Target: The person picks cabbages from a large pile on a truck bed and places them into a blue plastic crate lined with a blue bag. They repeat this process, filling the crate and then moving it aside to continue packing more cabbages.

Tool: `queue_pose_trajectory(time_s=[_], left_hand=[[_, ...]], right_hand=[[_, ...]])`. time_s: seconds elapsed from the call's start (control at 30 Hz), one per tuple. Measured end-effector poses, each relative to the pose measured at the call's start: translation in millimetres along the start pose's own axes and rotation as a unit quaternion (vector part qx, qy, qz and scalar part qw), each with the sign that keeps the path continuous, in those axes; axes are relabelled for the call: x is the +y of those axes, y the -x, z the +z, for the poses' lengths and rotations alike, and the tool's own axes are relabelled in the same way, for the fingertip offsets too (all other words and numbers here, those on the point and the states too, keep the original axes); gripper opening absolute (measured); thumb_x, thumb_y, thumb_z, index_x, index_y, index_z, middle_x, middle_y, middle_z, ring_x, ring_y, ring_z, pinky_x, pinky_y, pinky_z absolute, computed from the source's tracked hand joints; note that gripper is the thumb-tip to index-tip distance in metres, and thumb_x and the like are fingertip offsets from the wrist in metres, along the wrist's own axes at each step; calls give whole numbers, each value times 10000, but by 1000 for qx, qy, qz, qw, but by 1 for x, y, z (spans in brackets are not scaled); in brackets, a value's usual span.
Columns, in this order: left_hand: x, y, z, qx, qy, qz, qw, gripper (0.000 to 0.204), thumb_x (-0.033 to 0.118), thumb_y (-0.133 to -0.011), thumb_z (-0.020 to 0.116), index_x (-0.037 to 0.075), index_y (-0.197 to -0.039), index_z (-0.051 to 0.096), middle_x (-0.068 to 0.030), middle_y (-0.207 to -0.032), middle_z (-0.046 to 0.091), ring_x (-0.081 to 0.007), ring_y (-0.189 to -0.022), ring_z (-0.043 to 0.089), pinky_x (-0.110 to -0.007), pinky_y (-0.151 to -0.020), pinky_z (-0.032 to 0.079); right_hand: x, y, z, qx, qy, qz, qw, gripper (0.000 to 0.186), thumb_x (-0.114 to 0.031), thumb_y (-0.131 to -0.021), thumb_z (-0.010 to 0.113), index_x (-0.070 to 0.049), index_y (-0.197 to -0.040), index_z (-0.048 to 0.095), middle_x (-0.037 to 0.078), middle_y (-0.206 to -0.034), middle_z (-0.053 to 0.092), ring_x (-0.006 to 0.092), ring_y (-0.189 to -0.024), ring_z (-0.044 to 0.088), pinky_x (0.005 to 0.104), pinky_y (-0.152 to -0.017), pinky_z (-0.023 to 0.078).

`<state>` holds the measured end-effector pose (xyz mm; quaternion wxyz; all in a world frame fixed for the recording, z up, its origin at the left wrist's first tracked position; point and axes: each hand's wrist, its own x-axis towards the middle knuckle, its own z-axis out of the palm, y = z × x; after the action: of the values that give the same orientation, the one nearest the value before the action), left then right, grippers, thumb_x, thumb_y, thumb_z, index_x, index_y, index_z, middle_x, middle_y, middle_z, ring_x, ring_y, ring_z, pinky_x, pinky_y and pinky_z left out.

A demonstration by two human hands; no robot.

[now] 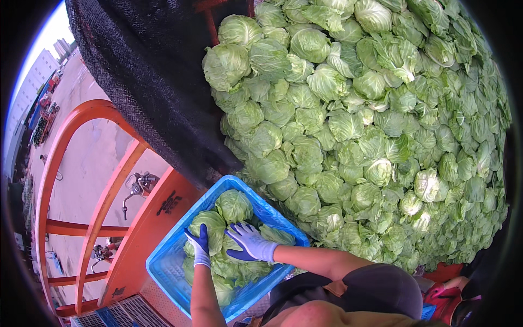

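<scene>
Both my hands, in blue-and-white gloves, are inside a blue plastic crate (157,260) holding several pale green cabbages (234,204). My left hand (199,245) rests against a cabbage on the crate's left side, thumb and fingers apart. My right hand (249,242) lies over the middle cabbages with its fingers spread, touching their leaves. The cabbages beneath my hands are partly hidden.
A big heap of loose cabbages (343,125) fills the right. A black mesh cover (147,82) hangs beside it. Orange railings (90,109) stand left, with parked vehicles (139,185) beyond. A metal grate (131,313) is below. Another person's red-gloved hand (438,294) shows lower right.
</scene>
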<state>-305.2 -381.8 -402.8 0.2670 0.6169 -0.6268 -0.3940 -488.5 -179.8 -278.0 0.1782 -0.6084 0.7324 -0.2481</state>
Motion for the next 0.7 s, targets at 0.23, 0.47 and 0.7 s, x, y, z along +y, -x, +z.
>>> queue_pose_trajectory(time_s=[0.23, 0.47, 0.7], left_hand=[[19, 28, -26, 38, -152, 17, 988, 954, 440, -941, 712, -33, -1598, 208, -313, -1604, 292, -448, -1494, 278, -506, -1228, 232], [370, -50, 57, 41, -52, 368, 927, 506, 284, -1009, 648, -44, -1383, 551, -210, -1322, 622, -313, -1212, 603, -391, -1059, 455], [408, -24, 199, -301, 9, 180, 936, 415, 362, -1042, 565, -16, -1186, 659, -78, -972, 690, -124, -879, 564, -308, -821, 498]], right_hand=[[203, 44, -143, 285, 96, 146, 942, 588, -262, -871, 769, 16, -1347, 565, 274, -1303, 611, 462, -1200, 577, 529, -1022, 469], [303, 19, -210, 195, -14, 333, 923, 939, -538, -853, 741, -35, -1553, 369, 337, -1524, 416, 494, -1394, 430, 535, -1153, 372], [392, -26, -172, 95, -178, 444, 873, 1288, -747, -709, 760, -108, -1645, 149, 311, -1650, 192, 493, -1516, 229, 536, -1215, 302]])
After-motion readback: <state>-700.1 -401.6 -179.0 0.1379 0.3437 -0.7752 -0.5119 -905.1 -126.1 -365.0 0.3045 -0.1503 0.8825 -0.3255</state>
